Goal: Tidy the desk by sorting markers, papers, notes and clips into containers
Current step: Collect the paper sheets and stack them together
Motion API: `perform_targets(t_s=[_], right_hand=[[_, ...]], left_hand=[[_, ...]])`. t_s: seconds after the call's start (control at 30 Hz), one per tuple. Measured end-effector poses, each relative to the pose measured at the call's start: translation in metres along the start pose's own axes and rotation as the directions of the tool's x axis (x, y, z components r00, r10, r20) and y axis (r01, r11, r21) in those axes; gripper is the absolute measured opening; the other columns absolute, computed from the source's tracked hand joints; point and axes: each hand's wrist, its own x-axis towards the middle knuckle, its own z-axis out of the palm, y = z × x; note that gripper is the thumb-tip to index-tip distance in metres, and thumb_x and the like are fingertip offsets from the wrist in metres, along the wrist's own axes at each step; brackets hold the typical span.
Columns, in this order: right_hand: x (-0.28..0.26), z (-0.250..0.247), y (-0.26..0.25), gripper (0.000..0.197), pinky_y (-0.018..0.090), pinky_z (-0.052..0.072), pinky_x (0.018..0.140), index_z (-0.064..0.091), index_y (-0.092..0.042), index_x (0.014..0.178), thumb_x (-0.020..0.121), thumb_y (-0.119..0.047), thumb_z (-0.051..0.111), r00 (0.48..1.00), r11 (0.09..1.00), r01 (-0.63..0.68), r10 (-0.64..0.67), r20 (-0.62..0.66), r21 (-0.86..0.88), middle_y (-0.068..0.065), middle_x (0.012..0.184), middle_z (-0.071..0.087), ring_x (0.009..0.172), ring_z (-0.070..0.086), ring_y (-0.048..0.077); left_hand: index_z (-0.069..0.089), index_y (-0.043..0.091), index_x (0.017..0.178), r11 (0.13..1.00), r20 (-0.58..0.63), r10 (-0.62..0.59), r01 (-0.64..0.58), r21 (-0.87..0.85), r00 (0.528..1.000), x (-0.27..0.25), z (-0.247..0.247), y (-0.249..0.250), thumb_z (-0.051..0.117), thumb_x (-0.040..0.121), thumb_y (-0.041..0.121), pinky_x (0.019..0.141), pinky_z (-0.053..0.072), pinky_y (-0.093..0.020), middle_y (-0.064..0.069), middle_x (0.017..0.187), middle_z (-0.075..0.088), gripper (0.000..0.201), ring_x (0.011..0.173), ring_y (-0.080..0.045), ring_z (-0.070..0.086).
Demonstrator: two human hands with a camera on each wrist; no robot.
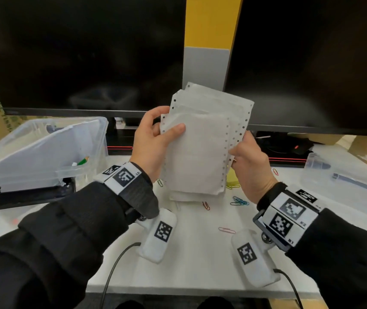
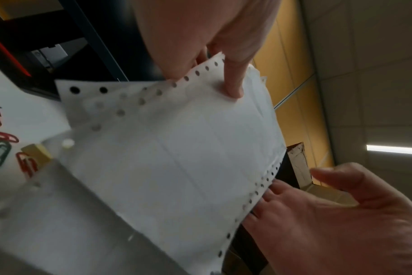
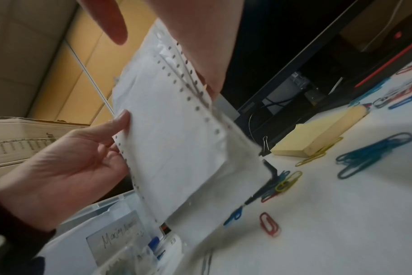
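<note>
In the head view, a stack of white papers [image 1: 198,148] with punched edges is held upright above the white counter [image 1: 200,264], in front of two dark monitors [image 1: 77,52]. The left hand [image 1: 153,143] is closed on the left edge of the stack, with the thumb laid on the front sheet. The right hand [image 1: 249,161] is closed on the right edge, lower down. A clear plastic box [image 1: 44,152] is seen at the left on the counter, and some pens are inside it. Coloured paper clips [image 1: 239,201] are scattered on the counter below the papers. A second clear container [image 1: 343,172] is seen at the right.

In the left wrist view, the papers [image 2: 176,148] are pressed from the front by one finger [image 2: 233,81] near the row of holes, while the right hand [image 2: 329,223] is seen at the opposite edge. Red and green clips [image 2: 2,137] lie on the counter.

In the right wrist view, the left hand [image 3: 66,167] is seen gripping the far edge of the papers [image 3: 176,148]. A yellow pad of notes [image 3: 318,134] lies on the counter, just beside blue clips [image 3: 369,156] and a small black binder clip [image 3: 265,147].
</note>
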Motion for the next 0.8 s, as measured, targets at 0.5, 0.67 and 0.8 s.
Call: perform_targets(t_s=[0.5,0.67,0.8], right_hand=[[-0.003,0.013,0.010,0.053,0.015,0.052,0.068,0.045,-0.021,0.109,0.070,0.007,0.070,0.998,0.941,0.007,-0.030,-0.062,-0.338,-0.006,0.097,0.055,0.084,0.057,0.004],[-0.005,0.015,0.008,0.033,0.031,0.050,0.078,0.050,-0.020,0.105,0.078,-0.013,0.068,0.975,0.972,-0.006,-0.046,-0.215,-0.236,0.004,0.103,0.059,0.092,0.059,0.017],[-0.005,0.020,0.006,0.006,0.033,0.046,0.086,0.062,-0.019,0.090,0.086,-0.023,0.061,0.966,0.965,0.056,-0.118,-0.232,-0.257,-0.011,0.084,0.060,0.087,0.056,0.010]], left_hand=[[0.051,0.016,0.061,0.990,-0.184,-0.008,0.034,0.134,0.983,0.003,0.017,-0.007,0.065,0.080,0.013,0.069,0.043,-0.030,0.000,0.066,0.050,0.023,0.072,-0.016,0.049],[0.062,0.017,0.079,0.964,-0.062,-0.007,0.023,0.267,0.998,0.003,0.017,-0.010,0.062,0.082,0.006,0.067,0.046,-0.017,0.007,0.075,0.059,0.012,0.073,-0.005,0.055],[0.067,0.015,0.090,0.957,-0.060,0.026,-0.007,0.291,0.998,0.003,0.016,-0.010,0.063,0.084,0.012,0.065,0.048,-0.013,0.009,0.079,0.062,0.008,0.075,-0.001,0.058]])
